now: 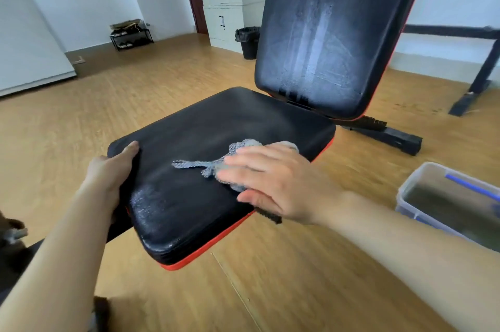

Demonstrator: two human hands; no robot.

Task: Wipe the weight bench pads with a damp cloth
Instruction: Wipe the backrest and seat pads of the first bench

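Head view — cloth (209, 167) on the seat pad (216, 120)
Flat-fingered, the right hand (273, 182) presses the cloth on the pad's right half; a whitish patch (147, 201) lies near-left of it, beside the left hand (111, 172) gripping the pad's edge.

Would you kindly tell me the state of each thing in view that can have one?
seat pad: flat, pale smears at its near corner.
back pad: raised steeply, pale streaks down its middle.
cloth: crumpled, lying on the seat pad.
right hand: fingers straight, pressing the cloth.
left hand: grips the seat pad's left edge.
plastic tub: lidless, on the floor.
bin: upright, lined with a black bag.
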